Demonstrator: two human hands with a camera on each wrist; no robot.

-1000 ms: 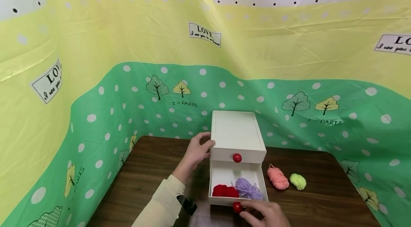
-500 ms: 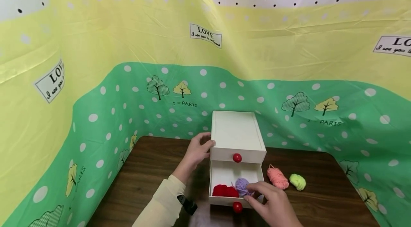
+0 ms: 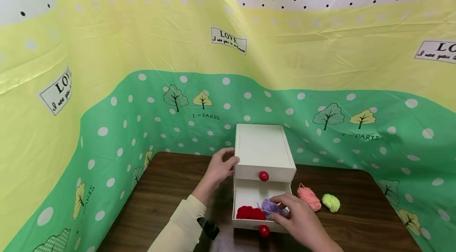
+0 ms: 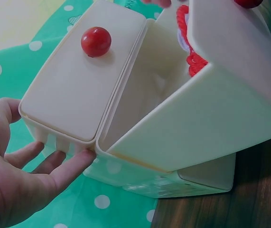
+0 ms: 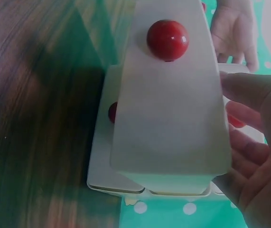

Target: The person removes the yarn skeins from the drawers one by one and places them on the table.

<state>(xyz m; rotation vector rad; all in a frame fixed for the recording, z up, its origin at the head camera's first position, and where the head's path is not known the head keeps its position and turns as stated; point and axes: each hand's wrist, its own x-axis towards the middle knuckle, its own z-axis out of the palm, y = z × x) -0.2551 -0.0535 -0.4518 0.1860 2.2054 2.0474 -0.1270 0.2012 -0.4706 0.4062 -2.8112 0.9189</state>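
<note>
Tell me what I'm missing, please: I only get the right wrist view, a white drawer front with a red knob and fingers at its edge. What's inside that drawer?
Observer: In the head view, red yarn and purple yarn lie side by side in the open drawer.

Operator: Oh, yarn! Is the nearer hand touching any?

Observer: Yes, the right hand has its thumb and fingers curled around the purple yarn.

Operator: And is there more yarn outside the drawer?

Observer: Yes, coral yarn and lime yarn lie on the table, to the right of the white cabinet.
</note>
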